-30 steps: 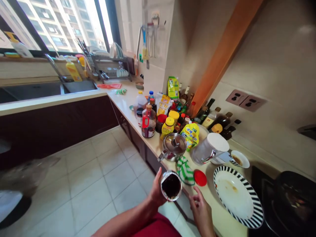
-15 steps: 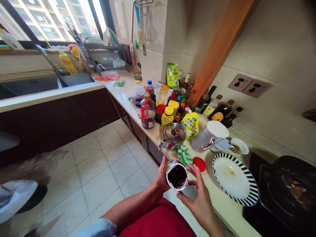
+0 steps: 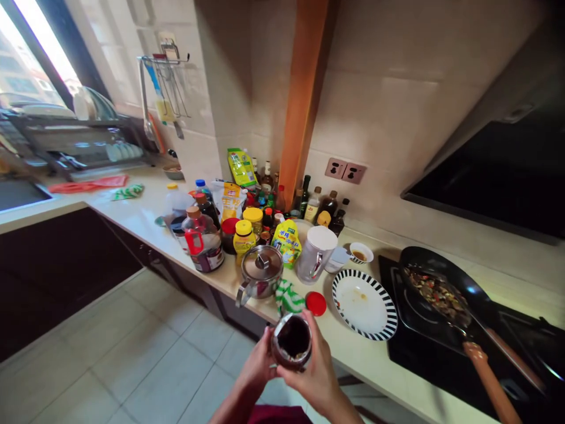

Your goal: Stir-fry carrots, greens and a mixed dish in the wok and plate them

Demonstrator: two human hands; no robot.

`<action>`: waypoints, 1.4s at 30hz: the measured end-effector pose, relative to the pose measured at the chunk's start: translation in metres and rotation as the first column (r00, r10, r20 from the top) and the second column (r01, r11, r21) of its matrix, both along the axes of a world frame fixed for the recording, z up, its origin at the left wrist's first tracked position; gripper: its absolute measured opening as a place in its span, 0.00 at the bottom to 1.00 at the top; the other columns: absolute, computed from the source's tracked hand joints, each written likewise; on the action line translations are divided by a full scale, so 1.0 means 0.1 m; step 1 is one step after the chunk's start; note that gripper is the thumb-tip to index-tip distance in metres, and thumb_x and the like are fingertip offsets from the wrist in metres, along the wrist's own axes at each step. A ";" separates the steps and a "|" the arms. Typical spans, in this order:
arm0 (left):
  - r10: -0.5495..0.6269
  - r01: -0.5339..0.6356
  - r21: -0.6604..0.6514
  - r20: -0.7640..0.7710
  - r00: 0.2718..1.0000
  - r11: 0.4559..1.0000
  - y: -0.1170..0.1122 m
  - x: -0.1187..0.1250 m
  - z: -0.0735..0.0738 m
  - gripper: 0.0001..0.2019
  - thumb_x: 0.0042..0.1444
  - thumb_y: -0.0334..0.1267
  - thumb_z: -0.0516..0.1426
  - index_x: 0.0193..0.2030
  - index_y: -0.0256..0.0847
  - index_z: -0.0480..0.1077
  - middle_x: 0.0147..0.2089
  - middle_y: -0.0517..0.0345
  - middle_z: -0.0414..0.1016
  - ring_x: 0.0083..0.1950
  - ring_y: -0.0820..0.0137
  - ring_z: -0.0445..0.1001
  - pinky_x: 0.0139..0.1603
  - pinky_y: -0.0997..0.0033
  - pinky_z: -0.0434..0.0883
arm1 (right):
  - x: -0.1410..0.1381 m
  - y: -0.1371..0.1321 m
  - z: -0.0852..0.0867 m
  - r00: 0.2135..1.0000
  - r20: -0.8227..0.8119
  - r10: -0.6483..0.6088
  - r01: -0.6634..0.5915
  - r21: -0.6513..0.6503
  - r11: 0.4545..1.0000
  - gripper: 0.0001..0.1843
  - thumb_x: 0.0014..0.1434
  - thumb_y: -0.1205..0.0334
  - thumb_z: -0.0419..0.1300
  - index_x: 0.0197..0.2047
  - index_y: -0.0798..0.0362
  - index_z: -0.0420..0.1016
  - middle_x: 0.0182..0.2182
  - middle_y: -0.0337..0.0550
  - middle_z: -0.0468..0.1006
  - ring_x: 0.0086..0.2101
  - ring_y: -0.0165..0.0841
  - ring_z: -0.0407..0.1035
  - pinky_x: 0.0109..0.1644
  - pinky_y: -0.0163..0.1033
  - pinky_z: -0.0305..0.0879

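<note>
Both hands on it: the left hand (image 3: 259, 357) clamps one side of a round, dark brown, glossy jar (image 3: 293, 340) with silvery foil round its rim, and the right hand (image 3: 314, 368) has its fingers closed round the other. The jar is up in the air, just off the counter's front edge, and look at that open mouth, facing up towards the head camera! Its long axis runs from there down and away, so the body is strongly foreshortened; the base is hidden, and the exact tilt can't be told. Just beyond, on the pale countertop (image 3: 379, 368), lies a flat, round red lid (image 3: 316, 304), right beside a crumpled green-and-white striped cloth (image 3: 289, 297). Right of the lid, an oval white plate (image 3: 359, 315) with a black-striped rim.
</note>
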State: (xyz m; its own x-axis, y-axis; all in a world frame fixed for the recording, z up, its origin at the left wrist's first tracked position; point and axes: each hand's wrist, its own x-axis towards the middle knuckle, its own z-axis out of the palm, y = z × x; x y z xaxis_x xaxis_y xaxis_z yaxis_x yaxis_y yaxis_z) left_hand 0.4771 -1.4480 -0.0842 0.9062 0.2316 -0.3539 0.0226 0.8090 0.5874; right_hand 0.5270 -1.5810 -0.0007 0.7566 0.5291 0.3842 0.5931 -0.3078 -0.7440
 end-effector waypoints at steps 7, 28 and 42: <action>0.103 -0.077 0.593 -0.009 0.995 0.802 0.12 0.37 -0.06 0.16 0.49 0.47 0.61 0.40 0.37 0.74 0.39 0.51 0.75 0.43 0.61 0.72 0.43 0.62 0.70 | 0.12 -0.39 -0.24 0.987 -0.050 -0.155 0.151 -0.069 0.986 0.52 0.40 0.62 0.68 0.65 0.49 0.47 0.57 0.53 0.68 0.55 0.48 0.65 0.57 0.55 0.64; -0.209 -0.128 0.787 0.311 0.927 0.604 -0.32 0.12 0.72 0.42 0.37 0.27 0.65 0.63 0.43 0.60 0.67 0.44 0.55 0.68 0.50 0.52 0.65 0.51 0.55 | 0.25 -0.50 0.00 0.997 -0.049 -0.059 0.061 0.046 0.997 0.51 0.37 0.61 0.71 0.62 0.50 0.51 0.58 0.52 0.66 0.57 0.44 0.62 0.61 0.50 0.60; 0.137 -0.431 0.836 0.409 0.902 0.339 -0.40 0.17 0.31 0.45 0.33 0.50 0.68 0.59 0.40 0.58 0.56 0.43 0.68 0.54 0.51 0.71 0.55 0.52 0.70 | 0.17 -0.27 0.00 0.985 -0.170 0.002 0.009 0.065 0.998 0.56 0.29 0.65 0.74 0.61 0.48 0.53 0.56 0.49 0.67 0.56 0.44 0.63 0.61 0.50 0.60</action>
State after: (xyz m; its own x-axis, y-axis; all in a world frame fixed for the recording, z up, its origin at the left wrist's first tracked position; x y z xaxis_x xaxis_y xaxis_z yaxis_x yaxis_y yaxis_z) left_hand 0.4943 -1.4883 -0.0531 0.7261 0.5323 0.4352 -0.3422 -0.2692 0.9002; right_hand 0.5439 -1.6084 -0.0011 0.8159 0.5040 0.2834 0.4549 -0.2569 -0.8527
